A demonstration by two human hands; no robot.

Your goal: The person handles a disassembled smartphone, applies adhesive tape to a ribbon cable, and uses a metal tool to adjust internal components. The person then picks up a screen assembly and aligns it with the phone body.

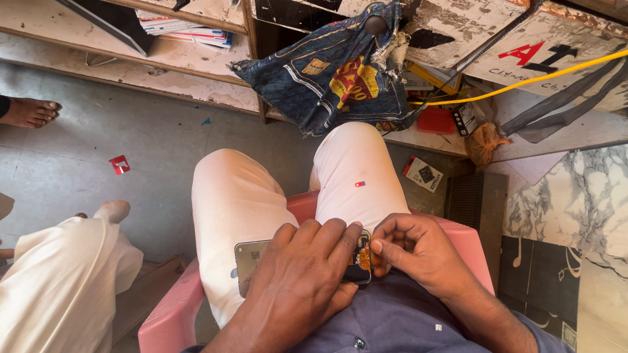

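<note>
A smartphone (250,260) lies back-up across my lap, on my cream trousers. My left hand (302,274) covers most of it, fingers spread flat and pressing it down. My right hand (412,250) is at the phone's right end, thumb and fingertips pinched at the edge where an orange and dark patch (362,252) shows. What the right fingers pinch is too small to tell. I sit on a pink plastic chair (171,314).
A dark blue printed bag (333,72) hangs from a shelf edge ahead. A yellow cable (523,82) runs across cluttered shelves at right. A small box (423,173) lies on the floor. Another person's leg in cream cloth (62,274) is at left, a bare foot (29,111) farther off.
</note>
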